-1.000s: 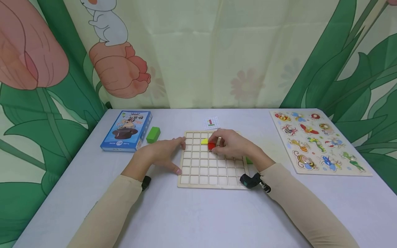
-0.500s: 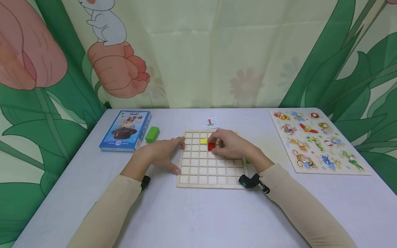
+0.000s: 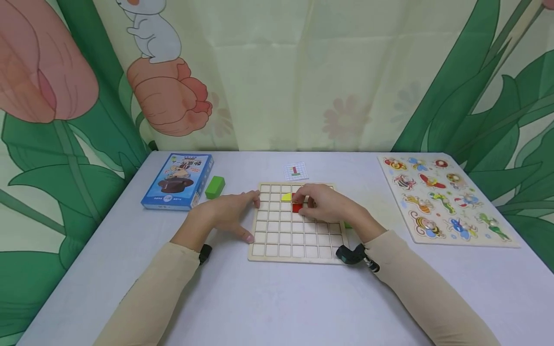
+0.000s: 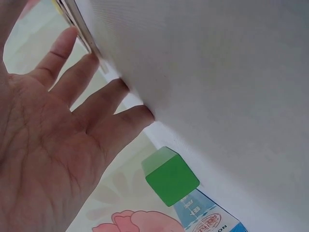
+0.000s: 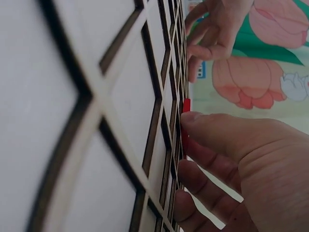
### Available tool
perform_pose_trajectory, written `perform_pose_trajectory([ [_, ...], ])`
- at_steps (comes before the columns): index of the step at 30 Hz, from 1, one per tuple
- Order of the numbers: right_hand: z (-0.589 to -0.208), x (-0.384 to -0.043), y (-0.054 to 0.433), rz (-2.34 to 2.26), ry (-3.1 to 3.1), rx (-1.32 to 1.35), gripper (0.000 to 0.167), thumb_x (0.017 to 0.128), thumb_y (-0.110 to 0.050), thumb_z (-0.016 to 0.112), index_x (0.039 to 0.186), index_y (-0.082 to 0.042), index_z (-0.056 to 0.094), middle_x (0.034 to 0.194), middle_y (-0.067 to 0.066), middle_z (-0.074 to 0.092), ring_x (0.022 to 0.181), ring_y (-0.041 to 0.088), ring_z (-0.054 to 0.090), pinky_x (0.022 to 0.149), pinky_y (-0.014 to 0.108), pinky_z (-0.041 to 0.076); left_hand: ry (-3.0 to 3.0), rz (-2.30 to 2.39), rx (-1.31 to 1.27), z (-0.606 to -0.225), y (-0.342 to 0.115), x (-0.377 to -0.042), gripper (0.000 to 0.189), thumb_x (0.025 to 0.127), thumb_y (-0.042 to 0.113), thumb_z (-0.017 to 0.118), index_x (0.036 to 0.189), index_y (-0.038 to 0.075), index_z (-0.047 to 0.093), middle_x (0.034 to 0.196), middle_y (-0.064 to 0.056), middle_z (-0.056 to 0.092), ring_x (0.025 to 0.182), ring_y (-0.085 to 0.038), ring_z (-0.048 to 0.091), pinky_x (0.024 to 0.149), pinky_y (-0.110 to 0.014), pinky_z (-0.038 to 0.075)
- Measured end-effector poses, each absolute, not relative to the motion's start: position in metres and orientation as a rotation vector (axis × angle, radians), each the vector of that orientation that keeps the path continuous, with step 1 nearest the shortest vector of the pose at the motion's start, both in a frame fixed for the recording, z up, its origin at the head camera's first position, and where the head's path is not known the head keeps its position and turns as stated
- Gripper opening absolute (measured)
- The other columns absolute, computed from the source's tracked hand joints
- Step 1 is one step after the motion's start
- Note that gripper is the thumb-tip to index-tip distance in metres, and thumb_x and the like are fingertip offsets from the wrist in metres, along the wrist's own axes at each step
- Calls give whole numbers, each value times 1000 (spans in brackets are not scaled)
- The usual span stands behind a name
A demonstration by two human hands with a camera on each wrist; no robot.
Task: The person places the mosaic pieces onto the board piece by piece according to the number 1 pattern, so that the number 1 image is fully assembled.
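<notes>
A wooden grid board [image 3: 285, 239] lies on the table with a yellow piece [image 3: 286, 196] in one cell of its upper part. Right beside the yellow one is a red piece [image 3: 297, 208], low in the grid. The right hand [image 3: 326, 204] pinches that red piece between thumb and fingers, which partly cover it. In the right wrist view the thumb presses on the red piece [image 5: 186, 107] at the grid's surface. The left hand [image 3: 227, 214] steadies the board's left edge with loosely straight fingers and spread thumb. Its palm [image 4: 43, 150] fills the left wrist view, nothing in it.
A green block [image 3: 215, 187] stands near a blue box [image 3: 176, 181] at the left. Behind the board lies a small pattern card [image 3: 295, 171]. Another green piece [image 3: 348, 225] is half hidden by the right wrist. An insect puzzle board [image 3: 443, 199] lies at the right.
The red piece looked slightly raised a second ago and now sits flatter in the grid. The right fingers remain at it; the left hand stays at the board's edge.
</notes>
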State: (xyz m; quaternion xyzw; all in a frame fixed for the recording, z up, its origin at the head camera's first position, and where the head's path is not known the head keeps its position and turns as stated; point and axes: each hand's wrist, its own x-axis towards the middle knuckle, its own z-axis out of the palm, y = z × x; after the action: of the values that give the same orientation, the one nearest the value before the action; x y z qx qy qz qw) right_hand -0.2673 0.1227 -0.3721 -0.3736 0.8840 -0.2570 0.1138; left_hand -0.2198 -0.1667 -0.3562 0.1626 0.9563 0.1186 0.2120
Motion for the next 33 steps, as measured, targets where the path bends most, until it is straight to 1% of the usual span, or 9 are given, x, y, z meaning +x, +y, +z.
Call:
perform_pose_trajectory([
  [5, -372, -266, 120, -750, 2640, -1087, 27, 95, -13, 74, 121, -13, 68, 109, -2, 67, 85, 15, 59, 80, 32, 51, 2653, 338, 437, -354, -166, -218, 102, 65, 56, 93, 148, 28, 41, 162, -8, 40, 131, -25, 52, 113, -49, 42],
  [9, -371, -266, 119, -764, 2641, -1056, 28, 94, -15, 75, 122, -14, 69, 108, -2, 68, 85, 15, 59, 80, 32, 51, 2650, 339, 422, -353, -166, -217, 97, 65, 56, 93, 144, 30, 43, 162, -8, 40, 128, -25, 52, 112, -49, 43],
  [17, -370, -268, 126, -813, 2593, -1052, 29, 96, -17, 73, 124, -15, 68, 112, -4, 69, 91, 16, 63, 83, 34, 53, 2644, 350, 426, -354, -166, -217, 91, 66, 57, 93, 139, 32, 45, 161, -7, 42, 126, -25, 53, 112, -48, 43],
  [23, -372, -268, 128, -903, 2524, -1163, 24, 99, -14, 69, 123, -13, 68, 113, -1, 68, 97, 17, 64, 87, 36, 54, 2649, 320, 401, -355, -174, -215, 93, 64, 58, 93, 139, 32, 45, 159, -8, 44, 123, -26, 54, 109, -49, 45],
  [25, -372, -268, 129, -938, 2496, -1201, 24, 100, -14, 67, 124, -13, 67, 115, 0, 68, 98, 17, 64, 87, 35, 55, 2654, 311, 393, -355, -176, -214, 93, 64, 57, 93, 139, 31, 45, 158, -8, 45, 122, -25, 54, 109, -49, 45],
  [33, -362, -263, 158, -979, 2566, -1151, 29, 97, -9, 70, 125, -9, 67, 116, 1, 69, 98, 18, 63, 84, 38, 56, 2653, 336, 462, -356, -168, -221, 94, 64, 59, 93, 139, 31, 44, 159, -9, 43, 125, -25, 54, 111, -49, 43],
])
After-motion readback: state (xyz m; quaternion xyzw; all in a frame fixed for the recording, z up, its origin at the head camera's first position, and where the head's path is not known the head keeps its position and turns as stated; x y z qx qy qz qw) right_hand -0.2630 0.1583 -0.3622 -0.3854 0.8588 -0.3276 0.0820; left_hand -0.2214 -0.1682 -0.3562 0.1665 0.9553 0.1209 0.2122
